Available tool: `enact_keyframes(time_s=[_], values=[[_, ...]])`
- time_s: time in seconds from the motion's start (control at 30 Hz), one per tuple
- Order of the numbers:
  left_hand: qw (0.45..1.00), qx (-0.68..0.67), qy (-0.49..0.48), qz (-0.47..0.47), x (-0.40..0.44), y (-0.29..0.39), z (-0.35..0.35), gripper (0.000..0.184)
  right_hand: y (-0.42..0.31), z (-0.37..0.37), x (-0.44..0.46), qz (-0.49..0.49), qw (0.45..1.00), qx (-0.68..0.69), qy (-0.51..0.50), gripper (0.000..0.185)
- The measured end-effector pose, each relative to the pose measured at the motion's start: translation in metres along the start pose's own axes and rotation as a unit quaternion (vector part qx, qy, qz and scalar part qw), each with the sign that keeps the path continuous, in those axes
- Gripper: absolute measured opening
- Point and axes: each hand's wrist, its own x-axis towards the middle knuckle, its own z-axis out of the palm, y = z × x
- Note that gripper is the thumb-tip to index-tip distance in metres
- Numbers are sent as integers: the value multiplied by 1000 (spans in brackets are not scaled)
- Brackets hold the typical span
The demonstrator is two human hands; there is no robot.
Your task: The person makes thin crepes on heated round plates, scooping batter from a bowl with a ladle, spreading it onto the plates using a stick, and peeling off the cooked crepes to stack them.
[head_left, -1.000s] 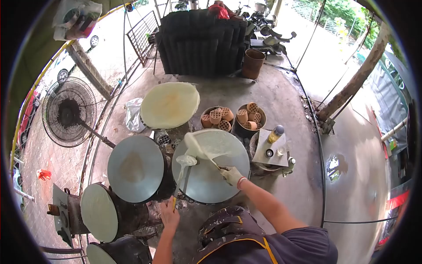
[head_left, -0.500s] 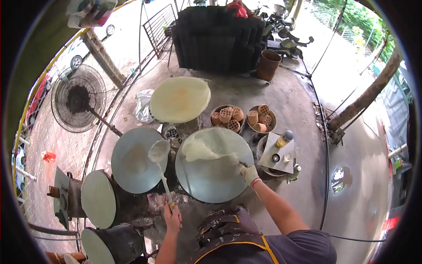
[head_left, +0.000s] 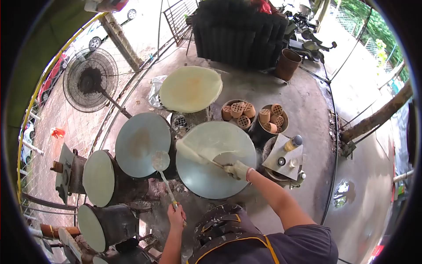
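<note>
My left hand is closed round the handle of a ladle. The ladle's batter-coated bowl hangs by the lower right rim of the left griddle. On my right hand is a pale glove, its fingers closed on the thin handle of a batter spreader. The spreader lies low over the large round griddle, at the lower edge of pale wet batter. Batter covers the griddle's far half in a curved sheet; the near part shows bare grey metal. The spreader's far end merges with the batter.
A griddle with a cooked pale sheet stands behind. More covered griddles line the left. Two buckets of perforated briquettes stand behind right. A board at right holds a bottle. A fan stands left.
My right hand has moved left and inward over the griddle, and the batter reaches further across its far half. The ladle has come down, nearer the left griddle's lower rim. The view has shifted.
</note>
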Motion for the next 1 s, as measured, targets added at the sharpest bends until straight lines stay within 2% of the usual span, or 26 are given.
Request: enact_keyframes(time_s=[0.1,0.17,0.2,0.23,0.27,0.37,0.4,0.47,0.5,0.57,0.6,0.7,0.8,0.9,0.93,1.0], values=[[1000,3,25,7,-9,-6,3,10,89,-19,31,-71,982,173,23,30],[999,17,46,12,-19,-13,0,10,49,-37,20,-53,955,248,157,32],[998,26,53,18,-22,-14,4,10,32,-40,27,-65,948,251,186,34],[997,36,60,25,-24,-14,9,10,24,-37,38,-69,965,195,160,35],[996,48,66,31,-28,-14,13,10,20,-35,45,-77,992,80,65,31],[984,158,83,29,-40,-20,22,11,22,-22,26,61,994,-22,-89,31],[963,240,89,89,-45,-25,25,13,21,-24,-6,28,994,42,-100,31],[890,395,99,206,-55,-38,30,17,68,-52,-4,24,996,73,-52,31],[881,428,87,183,-62,-46,29,19,83,-58,-2,23,995,90,-28,32],[859,490,61,136,-79,-67,25,23,49,-61,-6,0,977,198,83,31],[850,504,61,141,-87,-77,23,26,34,-57,-6,-13,958,251,138,31],[839,524,62,129,-110,-86,23,25,44,-24,39,-2,996,86,-10,29],[829,541,63,128,-120,-91,26,25,19,-31,-11,25,990,35,-137,29],[825,537,66,161,-130,-83,33,23,86,-48,42,33,992,115,32,25],[825,535,70,166,-131,-84,34,23,54,-53,3,10,964,241,109,23],[824,533,74,177,-131,-89,35,22,53,-35,-4,-5,987,146,63,24]])
